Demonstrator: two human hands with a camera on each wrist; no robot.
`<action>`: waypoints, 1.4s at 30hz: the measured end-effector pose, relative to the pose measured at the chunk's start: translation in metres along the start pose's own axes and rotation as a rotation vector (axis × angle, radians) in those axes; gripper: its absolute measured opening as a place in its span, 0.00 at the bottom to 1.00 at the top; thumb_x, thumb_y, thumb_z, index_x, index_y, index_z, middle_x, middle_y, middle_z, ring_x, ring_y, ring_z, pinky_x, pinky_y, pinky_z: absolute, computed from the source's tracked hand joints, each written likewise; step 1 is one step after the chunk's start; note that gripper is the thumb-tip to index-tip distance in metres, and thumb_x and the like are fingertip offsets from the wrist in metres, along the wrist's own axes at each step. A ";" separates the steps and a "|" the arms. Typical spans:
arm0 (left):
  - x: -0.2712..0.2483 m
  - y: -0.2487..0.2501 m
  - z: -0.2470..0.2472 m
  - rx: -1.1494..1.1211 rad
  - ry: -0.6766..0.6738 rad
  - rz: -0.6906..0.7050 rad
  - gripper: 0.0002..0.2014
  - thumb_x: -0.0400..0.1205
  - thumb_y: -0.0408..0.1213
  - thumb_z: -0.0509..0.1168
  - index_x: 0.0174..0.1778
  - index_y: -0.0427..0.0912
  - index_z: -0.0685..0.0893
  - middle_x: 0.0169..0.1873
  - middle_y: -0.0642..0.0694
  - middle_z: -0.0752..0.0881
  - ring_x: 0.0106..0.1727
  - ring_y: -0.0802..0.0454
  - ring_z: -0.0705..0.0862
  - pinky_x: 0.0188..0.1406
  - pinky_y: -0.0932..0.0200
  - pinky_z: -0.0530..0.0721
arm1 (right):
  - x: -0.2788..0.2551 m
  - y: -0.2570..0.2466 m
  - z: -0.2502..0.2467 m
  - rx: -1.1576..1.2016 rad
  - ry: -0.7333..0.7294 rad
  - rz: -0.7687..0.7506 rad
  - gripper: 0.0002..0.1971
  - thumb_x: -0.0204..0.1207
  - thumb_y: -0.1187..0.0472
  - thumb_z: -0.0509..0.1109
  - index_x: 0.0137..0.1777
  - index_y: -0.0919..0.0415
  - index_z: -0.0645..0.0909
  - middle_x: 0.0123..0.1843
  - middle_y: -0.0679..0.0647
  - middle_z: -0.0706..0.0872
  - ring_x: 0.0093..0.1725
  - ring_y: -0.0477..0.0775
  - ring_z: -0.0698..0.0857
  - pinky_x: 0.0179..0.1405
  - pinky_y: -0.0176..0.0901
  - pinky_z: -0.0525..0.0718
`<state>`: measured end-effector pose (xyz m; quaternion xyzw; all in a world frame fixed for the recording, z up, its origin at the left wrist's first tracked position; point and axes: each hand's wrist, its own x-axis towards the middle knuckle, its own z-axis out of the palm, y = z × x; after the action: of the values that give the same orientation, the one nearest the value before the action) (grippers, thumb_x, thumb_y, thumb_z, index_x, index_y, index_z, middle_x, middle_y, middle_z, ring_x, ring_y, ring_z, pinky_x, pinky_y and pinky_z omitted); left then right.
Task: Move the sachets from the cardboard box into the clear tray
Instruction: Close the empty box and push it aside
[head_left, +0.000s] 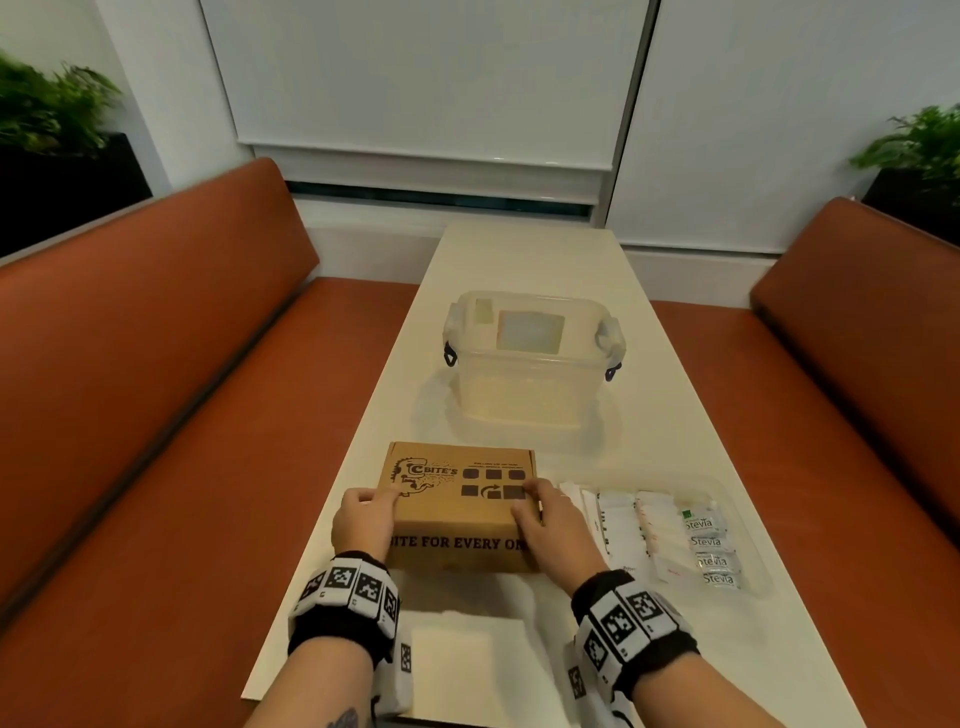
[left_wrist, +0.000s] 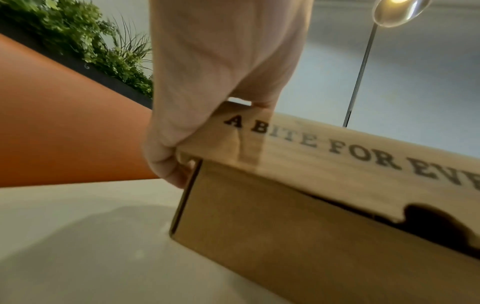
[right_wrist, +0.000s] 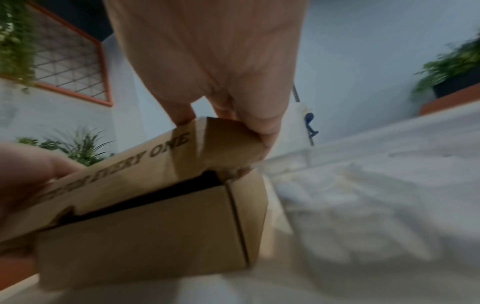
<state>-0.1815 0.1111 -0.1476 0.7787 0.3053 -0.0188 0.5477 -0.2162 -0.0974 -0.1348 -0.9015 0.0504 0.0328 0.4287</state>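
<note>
A brown printed cardboard box (head_left: 457, 499) sits on the table's near middle. My left hand (head_left: 366, 514) grips the lid's front left corner (left_wrist: 207, 144), thumb on top. My right hand (head_left: 545, 512) grips the front right corner (right_wrist: 228, 135). The lid's front flap is raised slightly, leaving a dark gap (right_wrist: 145, 197) above the front wall. What is inside the box is hidden. Right of the box lies the clear tray (head_left: 761, 582), holding rows of white sachets (head_left: 623, 530) and green-printed Stevia sachets (head_left: 711, 543).
A clear lidded storage container (head_left: 532, 358) with side clips stands farther back on the white table (head_left: 519, 260). Orange bench seats (head_left: 156, 415) flank the table on both sides. Potted plants (head_left: 47, 109) stand in the far corners.
</note>
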 end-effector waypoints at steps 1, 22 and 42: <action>0.001 0.000 0.001 0.007 0.008 0.001 0.14 0.82 0.47 0.65 0.56 0.41 0.77 0.50 0.41 0.82 0.39 0.49 0.78 0.32 0.57 0.73 | 0.000 0.000 0.005 -0.042 0.003 -0.019 0.17 0.84 0.55 0.58 0.71 0.56 0.72 0.64 0.52 0.79 0.63 0.51 0.79 0.62 0.40 0.79; 0.014 -0.011 0.001 0.066 -0.062 -0.075 0.18 0.85 0.46 0.58 0.66 0.39 0.76 0.52 0.40 0.82 0.51 0.40 0.81 0.55 0.48 0.81 | 0.002 0.000 0.042 0.286 -0.014 0.180 0.28 0.80 0.69 0.59 0.79 0.56 0.56 0.65 0.53 0.81 0.55 0.48 0.83 0.50 0.38 0.86; -0.004 0.120 0.013 0.046 0.078 0.240 0.24 0.83 0.53 0.59 0.72 0.43 0.76 0.64 0.43 0.82 0.61 0.42 0.81 0.56 0.46 0.83 | 0.054 -0.064 -0.059 0.353 0.242 -0.045 0.28 0.77 0.67 0.64 0.76 0.52 0.63 0.61 0.51 0.81 0.55 0.49 0.80 0.48 0.36 0.83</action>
<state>-0.1213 0.0726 -0.0503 0.8220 0.2307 0.0703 0.5158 -0.1544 -0.1064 -0.0542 -0.8105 0.0863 -0.0947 0.5715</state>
